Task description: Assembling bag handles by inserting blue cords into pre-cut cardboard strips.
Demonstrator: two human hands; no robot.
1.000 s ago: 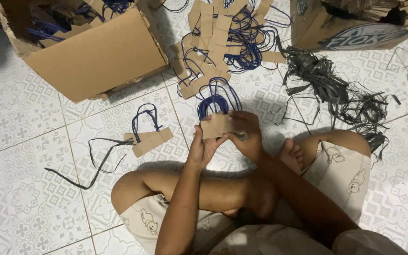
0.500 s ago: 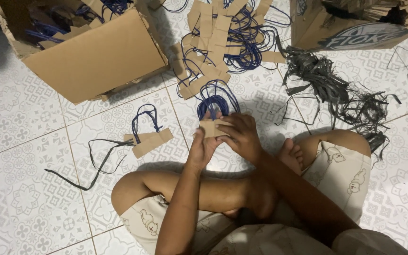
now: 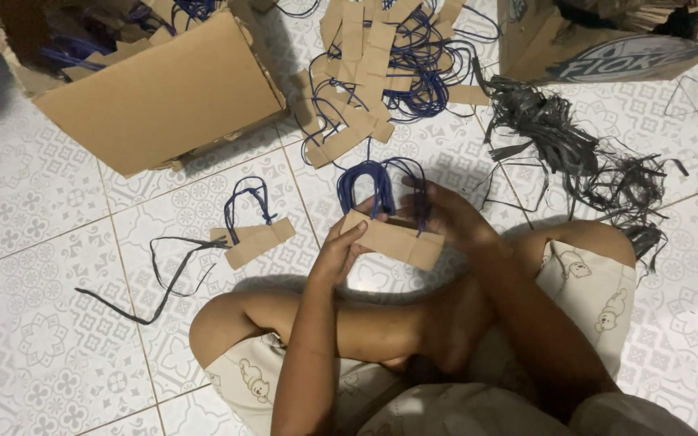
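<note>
1. Now the brown cardboard strip sits flatter and wider between my hands than half a second ago, when it was a smaller bunched piece near my fingertips; it has come slightly toward my lap.
2. My read: the strip with its blue cord loops is being squared up, so this piece looks mid-handling, not set down.
3. Left hand pinches the strip's left end, thumb on top, fingers under; clamped on it.
4. Right hand curls over the strip's right end and the cord base; grasping both, though fingertips are partly hidden.
5. Strip spans between the grips, cords rising to 12 o'clock off its top edge.
6. At 9 o'clock from the left hand lies a finished strip with cord on the tiled floor, a loose black strap just beside it.
7. At 12 o'clock, a pile of strips and cords; at 10 o'clock an open cardboard box; at 2 o'clock a tangle of black straps.
</note>
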